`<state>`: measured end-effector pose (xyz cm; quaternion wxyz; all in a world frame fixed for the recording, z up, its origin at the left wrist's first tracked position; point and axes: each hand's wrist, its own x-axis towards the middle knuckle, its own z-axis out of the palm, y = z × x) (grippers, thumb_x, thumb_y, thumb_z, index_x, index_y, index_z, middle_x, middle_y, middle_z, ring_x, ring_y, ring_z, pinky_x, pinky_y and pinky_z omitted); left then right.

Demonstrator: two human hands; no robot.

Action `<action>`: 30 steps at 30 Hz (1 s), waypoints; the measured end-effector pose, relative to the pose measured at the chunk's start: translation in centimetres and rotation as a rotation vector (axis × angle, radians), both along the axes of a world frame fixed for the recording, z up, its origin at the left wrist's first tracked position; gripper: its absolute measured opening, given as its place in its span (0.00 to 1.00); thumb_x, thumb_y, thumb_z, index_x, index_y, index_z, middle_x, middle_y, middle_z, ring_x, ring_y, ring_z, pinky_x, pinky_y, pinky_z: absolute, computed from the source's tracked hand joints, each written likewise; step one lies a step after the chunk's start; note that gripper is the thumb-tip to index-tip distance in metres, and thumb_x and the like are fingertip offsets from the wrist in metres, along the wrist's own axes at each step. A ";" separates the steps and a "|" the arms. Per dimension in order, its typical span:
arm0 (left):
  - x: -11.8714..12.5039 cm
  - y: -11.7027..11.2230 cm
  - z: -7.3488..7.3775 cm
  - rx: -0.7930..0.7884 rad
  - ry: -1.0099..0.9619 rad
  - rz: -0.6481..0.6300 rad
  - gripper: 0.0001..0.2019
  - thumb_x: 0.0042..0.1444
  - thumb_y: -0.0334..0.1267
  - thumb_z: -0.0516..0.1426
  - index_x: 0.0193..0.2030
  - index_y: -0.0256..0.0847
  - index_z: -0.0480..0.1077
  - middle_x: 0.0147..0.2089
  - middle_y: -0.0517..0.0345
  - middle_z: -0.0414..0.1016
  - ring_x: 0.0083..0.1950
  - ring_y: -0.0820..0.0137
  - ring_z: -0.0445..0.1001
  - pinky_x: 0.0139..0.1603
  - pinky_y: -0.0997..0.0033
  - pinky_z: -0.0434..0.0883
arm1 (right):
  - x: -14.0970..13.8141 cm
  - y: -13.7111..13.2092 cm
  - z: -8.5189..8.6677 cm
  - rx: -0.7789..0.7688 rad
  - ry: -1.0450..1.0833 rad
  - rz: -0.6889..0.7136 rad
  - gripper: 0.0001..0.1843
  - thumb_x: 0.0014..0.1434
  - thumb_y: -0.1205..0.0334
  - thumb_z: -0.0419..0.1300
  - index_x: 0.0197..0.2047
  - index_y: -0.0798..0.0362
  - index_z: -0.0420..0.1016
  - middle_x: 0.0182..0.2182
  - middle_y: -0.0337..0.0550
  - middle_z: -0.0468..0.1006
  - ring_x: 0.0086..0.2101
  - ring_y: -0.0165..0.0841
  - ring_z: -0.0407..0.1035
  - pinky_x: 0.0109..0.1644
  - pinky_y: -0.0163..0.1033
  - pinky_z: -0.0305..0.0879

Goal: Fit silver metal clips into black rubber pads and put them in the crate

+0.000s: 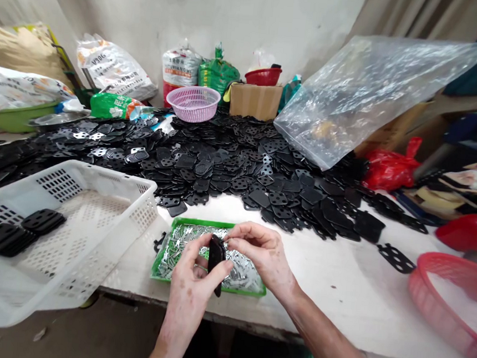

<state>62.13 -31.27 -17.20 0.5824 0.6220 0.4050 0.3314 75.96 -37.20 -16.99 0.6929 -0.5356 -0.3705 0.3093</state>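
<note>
My left hand [196, 281] grips a thin black plate [216, 258], held on edge between thumb and fingers. With fingers and thumb pinched together, my right hand [261, 250] meets the plate's upper right edge. Whatever is between those fingertips is too small to make out. Both hands are above a shallow green tray [213, 223] filled with small silvery metal pins [184, 247]. Behind the tray lies a broad heap of black plates [223, 161], many of them pierced with holes.
At left, a white plastic basket [108, 190] holds two short rows of black plates [3, 236]. A pink basin [424, 295] with white material stands at right. Beyond the heap are a lilac basket [192, 105], a cardboard box [256, 101] and a large clear plastic bag [366, 95].
</note>
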 end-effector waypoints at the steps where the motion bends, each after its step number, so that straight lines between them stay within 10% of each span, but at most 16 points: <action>1: 0.0 -0.1 0.2 -0.027 -0.018 0.001 0.28 0.42 0.47 0.67 0.51 0.40 0.74 0.33 0.61 0.67 0.29 0.71 0.63 0.30 0.70 0.65 | -0.1 0.0 0.0 0.004 -0.056 -0.021 0.04 0.51 0.64 0.69 0.31 0.54 0.80 0.28 0.40 0.79 0.30 0.31 0.72 0.37 0.35 0.68; 17: -0.2 -0.2 0.6 -0.006 -0.009 0.037 0.28 0.41 0.47 0.68 0.50 0.38 0.75 0.34 0.58 0.69 0.28 0.73 0.60 0.27 0.72 0.63 | -0.3 -0.7 0.8 0.092 -0.950 -0.126 0.08 0.65 0.70 0.54 0.36 0.52 0.72 0.32 0.44 0.77 0.32 0.33 0.70 0.37 0.37 0.67; 23: -0.5 0.2 0.2 0.082 0.030 0.049 0.26 0.43 0.47 0.67 0.49 0.41 0.75 0.32 0.60 0.68 0.28 0.71 0.61 0.28 0.71 0.61 | -0.9 -0.5 1.6 0.149 -1.275 -0.146 0.12 0.59 0.76 0.50 0.39 0.54 0.72 0.35 0.49 0.78 0.38 0.38 0.72 0.53 0.47 0.67; 30: -1.8 0.5 0.7 -0.064 -0.123 -0.036 0.27 0.41 0.44 0.68 0.50 0.41 0.75 0.33 0.60 0.68 0.29 0.73 0.63 0.29 0.73 0.63 | -1.7 -0.2 2.8 0.150 -0.825 0.037 0.08 0.63 0.70 0.57 0.37 0.52 0.77 0.38 0.45 0.79 0.37 0.32 0.74 0.42 0.35 0.71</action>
